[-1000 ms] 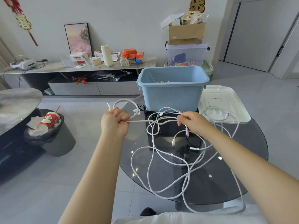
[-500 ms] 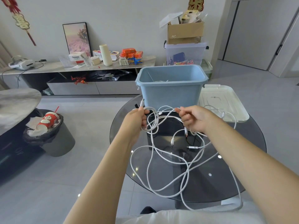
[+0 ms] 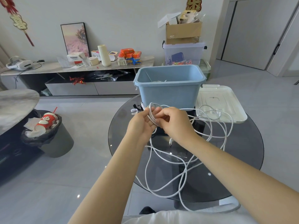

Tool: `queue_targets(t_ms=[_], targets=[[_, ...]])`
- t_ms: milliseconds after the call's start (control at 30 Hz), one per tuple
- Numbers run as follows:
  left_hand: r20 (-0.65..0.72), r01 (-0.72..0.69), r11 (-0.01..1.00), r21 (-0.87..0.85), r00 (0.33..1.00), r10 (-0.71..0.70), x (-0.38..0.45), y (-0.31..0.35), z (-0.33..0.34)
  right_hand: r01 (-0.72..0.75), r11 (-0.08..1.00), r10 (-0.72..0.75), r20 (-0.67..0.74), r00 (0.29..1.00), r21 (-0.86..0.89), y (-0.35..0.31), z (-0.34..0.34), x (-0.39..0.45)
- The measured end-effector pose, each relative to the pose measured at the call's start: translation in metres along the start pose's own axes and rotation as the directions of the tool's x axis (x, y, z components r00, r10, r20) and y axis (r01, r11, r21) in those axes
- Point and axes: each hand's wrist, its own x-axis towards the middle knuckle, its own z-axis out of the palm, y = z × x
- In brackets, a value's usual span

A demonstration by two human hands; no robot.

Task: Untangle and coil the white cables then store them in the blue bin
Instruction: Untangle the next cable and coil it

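My left hand (image 3: 141, 122) holds a small bundle of white cable loops (image 3: 152, 116) in its palm, just in front of the blue bin (image 3: 169, 92). My right hand (image 3: 174, 122) meets it from the right, its curled fingers pinching the same cable against the bundle. From the two hands the tangled white cables (image 3: 181, 160) trail down over the dark glass table (image 3: 242, 159) and past its near edge. A little white cable shows inside the blue bin.
A white lid (image 3: 224, 101) lies right of the bin with a cable loop over it. A black bin with a red cup (image 3: 47, 121) stands on the floor at the left. A low cluttered sideboard (image 3: 77, 68) runs along the back wall.
My two hands were apart with a stretch of cable between them; they have come together in front of the bin, the left moving right, and the cable is now gathered in my left palm.
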Motion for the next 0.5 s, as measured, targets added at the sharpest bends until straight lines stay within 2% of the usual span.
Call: queue_targets(t_ms=[67, 167, 233, 333, 400, 500], targets=[[0.002, 0.016, 0.994, -0.105, 1.0, -0.016, 0.001, 0.002, -0.002, 0.01, 0.999, -0.008, 0.053, 0.999, -0.033, 0.001, 0.001, -0.002], [-0.058, -0.016, 0.964, -0.264, 0.998, 0.001, 0.007, 0.005, -0.006, -0.089, 0.996, 0.089, 0.189, 0.978, -0.006, 0.002, 0.0, -0.004], [-0.078, -0.065, 0.945, -0.321, 0.996, 0.042, 0.011, 0.011, -0.011, -0.142, 0.986, 0.161, 0.319, 0.934, -0.083, 0.007, -0.006, -0.003], [-0.08, -0.114, 0.933, -0.343, 0.993, 0.092, 0.016, 0.021, -0.021, -0.146, 0.953, 0.266, 0.504, 0.822, -0.265, 0.028, -0.024, 0.006], [-0.088, -0.14, 0.934, -0.328, 0.989, 0.117, 0.017, 0.029, -0.028, -0.161, 0.926, 0.331, 0.53, 0.781, -0.342, 0.045, -0.036, 0.013], [-0.098, -0.159, 0.939, -0.305, 0.986, 0.135, 0.015, 0.04, -0.039, -0.229, 0.901, 0.402, 0.504, 0.764, -0.37, 0.063, -0.055, 0.015]])
